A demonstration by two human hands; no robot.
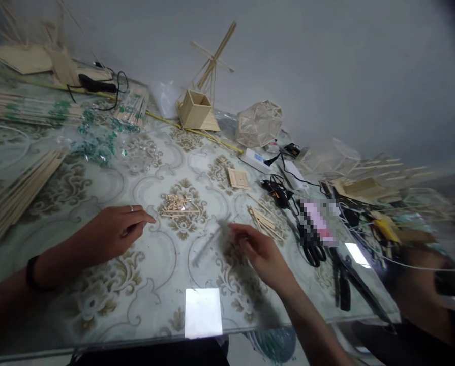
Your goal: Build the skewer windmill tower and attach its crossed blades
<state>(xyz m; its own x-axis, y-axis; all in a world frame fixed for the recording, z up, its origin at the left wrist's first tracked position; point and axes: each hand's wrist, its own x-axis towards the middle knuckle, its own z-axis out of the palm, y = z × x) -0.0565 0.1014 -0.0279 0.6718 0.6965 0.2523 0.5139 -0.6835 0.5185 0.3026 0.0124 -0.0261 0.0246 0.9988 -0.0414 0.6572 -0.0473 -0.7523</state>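
Observation:
My left hand, with a ring and a dark wristband, hovers over the patterned tabletop at left centre. Its fingers reach to the right, thumb slightly apart, and nothing shows in them. Just beyond its fingertips lies a small pile of short cut wooden sticks. My right hand is right of centre, its fingers curled together and blurred. A faint thin grey streak runs near its fingertips; I cannot make out what it is or whether the hand holds it. Longer wooden sticks lie just past this hand.
A small wooden square, glue gun, scissors and pliers lie toward the right. Long sticks are at left. A stick-built windmill and dome stand behind. Another person's arm is at right.

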